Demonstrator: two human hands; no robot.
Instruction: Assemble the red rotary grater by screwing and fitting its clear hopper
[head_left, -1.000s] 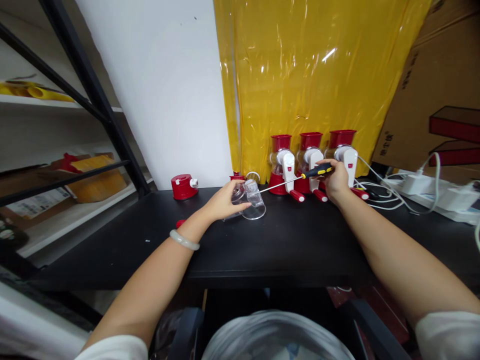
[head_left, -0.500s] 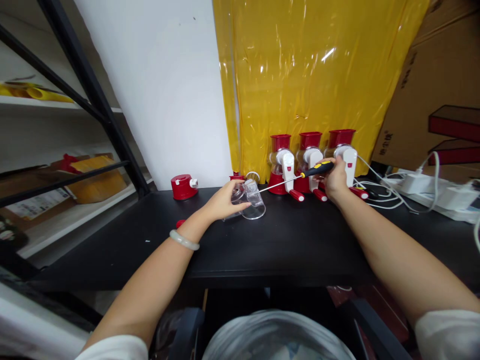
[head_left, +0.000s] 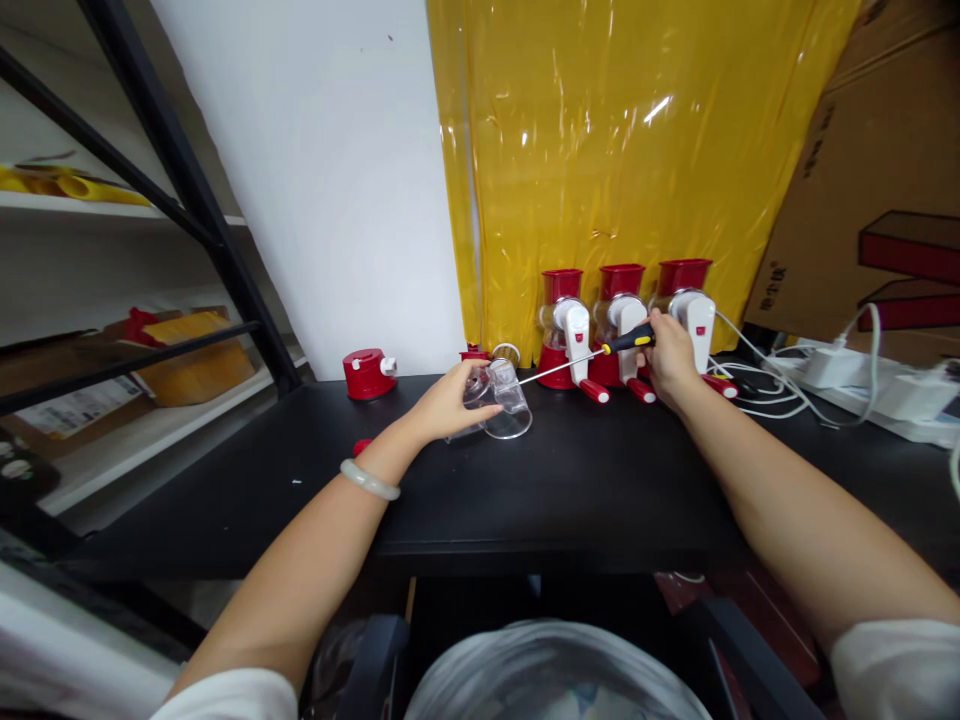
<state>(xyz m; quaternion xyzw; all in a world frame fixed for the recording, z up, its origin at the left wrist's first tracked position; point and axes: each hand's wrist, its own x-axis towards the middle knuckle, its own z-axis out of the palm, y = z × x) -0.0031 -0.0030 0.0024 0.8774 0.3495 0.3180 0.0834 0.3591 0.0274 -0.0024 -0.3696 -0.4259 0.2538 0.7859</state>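
My left hand (head_left: 454,402) grips a clear plastic housing (head_left: 508,412) lying on the black table, thumb on the near side and fingers behind. In my right hand (head_left: 667,352) is a screwdriver (head_left: 628,340) with a black and yellow handle. Its long metal shaft points left and its tip meets the clear housing; the exact contact spot is too small to make out. Behind my right hand stand three red and white rotary graters (head_left: 564,335) in a row, each with a crank. A red base (head_left: 369,374) with a white knob sits left of my left hand.
White cables and a power strip (head_left: 900,400) with chargers lie at the right. A small red part (head_left: 361,446) is partly hidden behind my left wrist. Yellow plastic sheeting (head_left: 637,150) hangs behind the table. Below its front edge stands a lined bin (head_left: 555,650).
My right hand has shifted its hold on the screwdriver handle, which shows rolled round a little. The left hand and the clear housing stay in place.
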